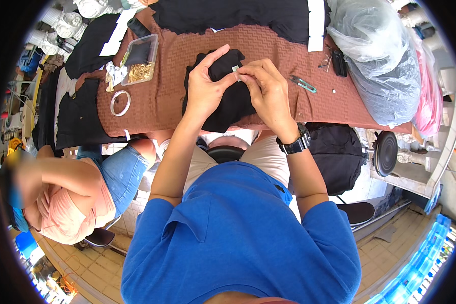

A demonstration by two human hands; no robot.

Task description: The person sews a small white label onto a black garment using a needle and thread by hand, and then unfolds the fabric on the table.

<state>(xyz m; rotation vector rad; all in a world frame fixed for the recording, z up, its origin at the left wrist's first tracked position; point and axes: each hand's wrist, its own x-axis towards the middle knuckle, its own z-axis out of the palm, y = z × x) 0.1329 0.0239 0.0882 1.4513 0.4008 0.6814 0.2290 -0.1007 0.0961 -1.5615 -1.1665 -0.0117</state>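
Observation:
In front of me, over a piece of black fabric (228,112) on the brown-covered table, my two hands meet. My right hand (269,93) is closed, its thumb and fingertips pinching a small whitish strip (235,69). The tip of my left thumb touches that strip. My left hand (203,91) is otherwise spread, with its index finger stretched up and away. Whether the strip is stuck to the thumb I cannot tell. Right of my hands lie green-handled thread snips (304,84).
A clear plastic box (141,58) with small gold pieces and a white ring-shaped roll (120,103) lie to the left. Black fabric (233,15) covers the table's far side. A big plastic bag (377,61) stands at the right. Another person (76,197) sits at my left.

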